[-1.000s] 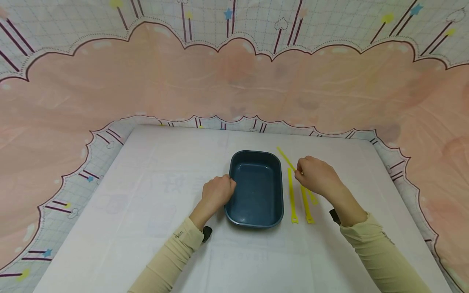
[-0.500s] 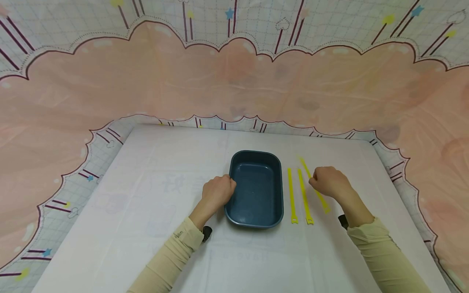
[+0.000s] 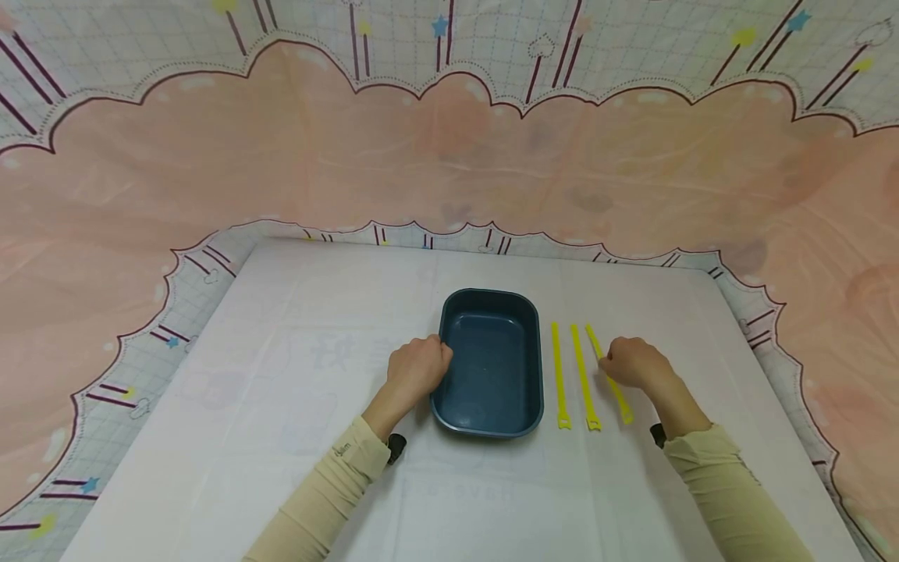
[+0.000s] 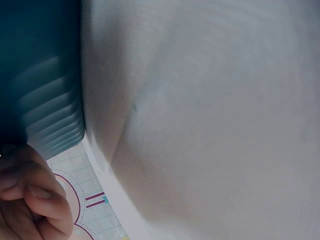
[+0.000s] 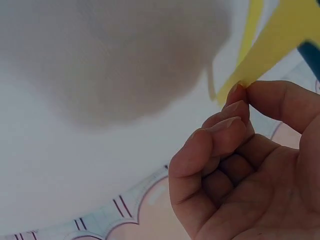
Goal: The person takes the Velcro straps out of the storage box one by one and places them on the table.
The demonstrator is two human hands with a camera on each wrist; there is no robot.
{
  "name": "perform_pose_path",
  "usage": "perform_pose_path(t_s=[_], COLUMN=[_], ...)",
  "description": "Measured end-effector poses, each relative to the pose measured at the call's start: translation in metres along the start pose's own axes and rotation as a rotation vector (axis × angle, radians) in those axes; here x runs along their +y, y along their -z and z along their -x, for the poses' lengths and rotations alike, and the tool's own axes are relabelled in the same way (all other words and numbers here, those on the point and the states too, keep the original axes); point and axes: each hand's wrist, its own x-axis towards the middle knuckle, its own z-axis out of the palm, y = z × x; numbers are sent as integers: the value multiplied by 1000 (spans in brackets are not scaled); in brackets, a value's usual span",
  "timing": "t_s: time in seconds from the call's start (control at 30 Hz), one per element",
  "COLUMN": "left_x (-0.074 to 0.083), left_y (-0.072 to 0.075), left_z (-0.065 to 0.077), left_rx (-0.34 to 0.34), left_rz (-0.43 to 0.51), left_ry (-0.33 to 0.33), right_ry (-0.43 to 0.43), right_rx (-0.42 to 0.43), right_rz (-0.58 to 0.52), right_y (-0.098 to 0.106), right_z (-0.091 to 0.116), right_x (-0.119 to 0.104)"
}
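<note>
My left hand point(image 3: 414, 367) grips the left rim of a dark blue rectangular plastic box point(image 3: 492, 375), and its curled fingers point(image 4: 47, 200) show in the left wrist view. Nothing lies inside the box. Right of it, two yellow cable tie straps, an inner one point(image 3: 559, 375) and an outer one point(image 3: 584, 378), lie side by side on the table. My right hand point(image 3: 635, 363) holds a third yellow strap point(image 3: 621, 404), which slants a little. In the right wrist view, thumb and index fingertip pinch that strap point(image 5: 280, 42) along its edge.
A white cloth covers the table point(image 3: 295, 390). Behind it and at both sides hangs a peach and white patterned curtain point(image 3: 449, 172). The table's back edge runs just beyond the box.
My right hand has moved right and toward me, bringing the third strap from across the others to their right, where it stands nearly parallel. The left hand and box have stayed put.
</note>
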Motion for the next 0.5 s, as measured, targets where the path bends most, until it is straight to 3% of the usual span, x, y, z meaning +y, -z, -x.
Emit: perform_pose_path(t_s=[0.5], left_x=[1], left_y=[1], left_z=[0], left_rx=[-8], left_rz=[-7], left_ry=[1], right_ry=[-13], right_rx=[-20], right_rz=[-36], right_y=[-15], right_z=[-8], right_x=[9])
